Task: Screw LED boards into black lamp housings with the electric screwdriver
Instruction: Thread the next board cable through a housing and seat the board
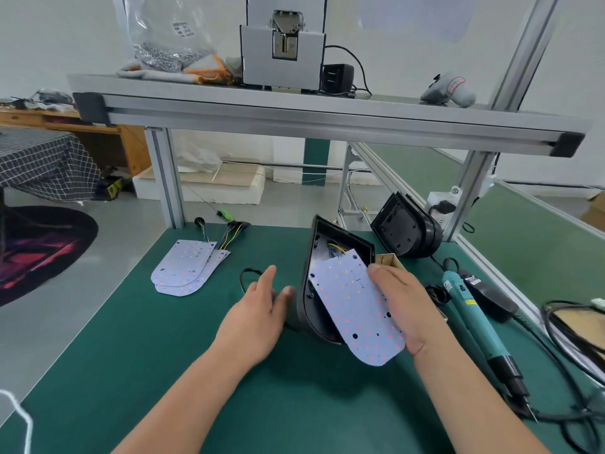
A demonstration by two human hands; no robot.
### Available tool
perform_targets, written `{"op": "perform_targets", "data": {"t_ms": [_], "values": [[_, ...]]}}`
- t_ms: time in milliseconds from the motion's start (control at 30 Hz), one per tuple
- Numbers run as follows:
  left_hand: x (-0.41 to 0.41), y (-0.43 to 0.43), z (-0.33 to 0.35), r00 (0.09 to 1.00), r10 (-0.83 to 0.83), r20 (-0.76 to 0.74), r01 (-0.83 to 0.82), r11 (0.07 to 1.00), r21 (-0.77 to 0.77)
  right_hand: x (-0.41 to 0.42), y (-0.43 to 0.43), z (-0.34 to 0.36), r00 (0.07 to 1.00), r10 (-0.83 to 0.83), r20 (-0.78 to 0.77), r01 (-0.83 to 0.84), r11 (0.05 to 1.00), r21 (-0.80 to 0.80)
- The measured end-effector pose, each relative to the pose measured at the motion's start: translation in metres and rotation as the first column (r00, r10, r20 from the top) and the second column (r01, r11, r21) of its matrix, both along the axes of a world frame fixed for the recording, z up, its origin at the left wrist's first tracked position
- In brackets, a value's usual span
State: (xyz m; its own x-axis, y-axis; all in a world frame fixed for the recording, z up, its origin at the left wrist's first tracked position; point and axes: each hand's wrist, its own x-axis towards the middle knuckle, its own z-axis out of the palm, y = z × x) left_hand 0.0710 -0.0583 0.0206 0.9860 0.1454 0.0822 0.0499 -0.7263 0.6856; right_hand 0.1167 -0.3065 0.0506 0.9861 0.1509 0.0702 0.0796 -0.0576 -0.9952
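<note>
Grips the LED board by its right edge with the right hand, tilting it over the open black lamp housing propped on edge at centre frame. Holds the left hand open, fingers straight, just left of the housing. Has the electric screwdriver lying at lower right, apart from both hands.

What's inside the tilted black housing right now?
Yellow wires and the upper end of the LED board, held by the right hand. The board covers the rest.
</note>
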Motion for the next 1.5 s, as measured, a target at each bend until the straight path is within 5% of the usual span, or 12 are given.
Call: {"op": "perform_targets", "data": {"t_ms": [100, 300, 400, 500, 667, 900, 1333, 1500], "values": [[-0.006, -0.004, 0.006, 0.997, 0.048, -0.053, -0.026, 0.933, 0.358, 0.000, -0.001, 0.003, 0.999, -0.044, -0.009, 0.043, 0.999, -0.012], [-0.014, -0.003, 0.007, 0.995, 0.070, -0.063, -0.014, 0.770, 0.638, -0.004, 0.000, 0.007, 0.994, -0.113, 0.005, 0.113, 0.987, -0.115], [-0.014, 0.008, 0.009, 0.993, 0.113, -0.039, -0.070, 0.815, 0.576, -0.004, 0.001, 0.008, 0.992, -0.125, 0.005, 0.125, 0.982, -0.138], [-0.012, 0.015, 0.007, 0.988, 0.116, -0.101, -0.080, 0.947, 0.311, -0.005, 0.001, 0.008, 0.992, -0.123, -0.001, 0.121, 0.981, -0.155], [-0.005, 0.016, 0.003, 0.996, 0.086, -0.007, -0.086, 0.996, 0.023, -0.007, 0.005, 0.007, 0.997, -0.082, -0.011, 0.080, 0.988, -0.134], [0.003, 0.026, -0.006, 0.986, 0.167, 0.001, -0.157, 0.925, 0.347, -0.007, 0.009, 0.003, 0.998, -0.054, -0.028, 0.049, 0.987, -0.152], [0.003, 0.055, 0.003, 0.971, 0.236, 0.038, -0.237, 0.930, 0.283, -0.001, 0.001, -0.002, 1.000, -0.015, 0.006, 0.016, 0.985, -0.170], [0.001, 0.062, 0.002, 0.953, 0.300, -0.031, -0.261, 0.872, 0.415, -0.001, 0.002, -0.002, 1.000, -0.016, 0.004, 0.016, 0.985, -0.169]]}}
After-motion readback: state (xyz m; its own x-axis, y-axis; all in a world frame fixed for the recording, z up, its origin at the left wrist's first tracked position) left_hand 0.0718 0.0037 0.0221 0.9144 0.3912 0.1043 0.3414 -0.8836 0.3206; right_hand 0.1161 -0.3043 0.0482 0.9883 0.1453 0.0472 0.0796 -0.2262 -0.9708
